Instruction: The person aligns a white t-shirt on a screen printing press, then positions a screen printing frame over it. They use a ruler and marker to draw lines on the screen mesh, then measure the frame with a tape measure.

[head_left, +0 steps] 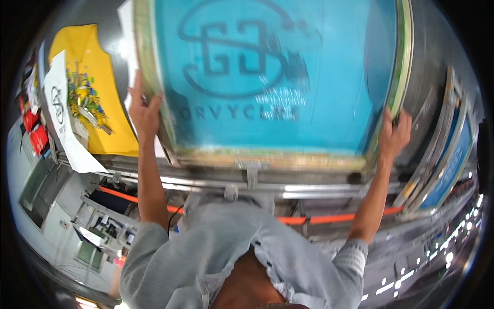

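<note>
A printing screen (339, 77) with turquoise mesh and a dark design lies before me in a pale, green-edged frame (404, 46), slightly blurred. My left hand (145, 113) is closed on the frame's left side. On the opposite side, my right hand (395, 131) grips the frame, fingers curled round its edge. Below the middle of the front bar sits a metal bracket (251, 175).
At left, yellow cloth (77, 38) carries scattered small tools or scraps (87, 103), beside a printed white sheet (80, 154). Red items (37, 138) lie beyond. More screens (445, 165) stand at right. A metal rail (329, 189) and orange bar (298, 220) run along the near edge.
</note>
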Motion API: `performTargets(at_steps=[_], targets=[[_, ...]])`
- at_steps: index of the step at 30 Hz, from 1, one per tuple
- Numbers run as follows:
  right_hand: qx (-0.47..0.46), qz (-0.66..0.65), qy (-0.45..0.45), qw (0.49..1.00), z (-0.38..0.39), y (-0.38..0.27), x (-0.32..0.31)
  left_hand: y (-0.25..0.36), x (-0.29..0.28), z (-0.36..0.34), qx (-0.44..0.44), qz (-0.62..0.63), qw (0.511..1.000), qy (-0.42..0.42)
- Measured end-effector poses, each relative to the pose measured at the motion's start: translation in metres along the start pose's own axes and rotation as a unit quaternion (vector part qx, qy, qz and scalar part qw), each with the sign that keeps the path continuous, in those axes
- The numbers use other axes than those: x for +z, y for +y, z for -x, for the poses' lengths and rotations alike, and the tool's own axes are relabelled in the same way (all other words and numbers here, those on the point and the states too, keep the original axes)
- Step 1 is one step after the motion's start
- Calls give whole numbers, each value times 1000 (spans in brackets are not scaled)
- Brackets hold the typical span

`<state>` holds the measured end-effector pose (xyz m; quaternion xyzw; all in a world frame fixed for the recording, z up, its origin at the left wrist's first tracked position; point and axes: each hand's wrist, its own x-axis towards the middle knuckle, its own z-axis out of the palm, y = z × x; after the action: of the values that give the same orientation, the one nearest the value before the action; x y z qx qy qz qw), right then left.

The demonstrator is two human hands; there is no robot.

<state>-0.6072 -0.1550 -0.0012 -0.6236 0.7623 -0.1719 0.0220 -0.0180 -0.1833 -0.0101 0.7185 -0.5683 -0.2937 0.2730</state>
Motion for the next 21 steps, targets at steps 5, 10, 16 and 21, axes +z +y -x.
performTargets(at_steps=[5,10,16,21], targets=[[-2,-41,-12,999,4,4,1,6,-5,-8,-3,2,1000,-21],[20,-34,-35,999,3,2,-2,1,-4,-4,1,-8,1000,-11],[7,-11,-33,999,3,2,0,6,-6,-7,-16,0,1000,-21],[59,-13,-59,996,4,-1,-3,7,-7,-6,-29,4,999,-24]])
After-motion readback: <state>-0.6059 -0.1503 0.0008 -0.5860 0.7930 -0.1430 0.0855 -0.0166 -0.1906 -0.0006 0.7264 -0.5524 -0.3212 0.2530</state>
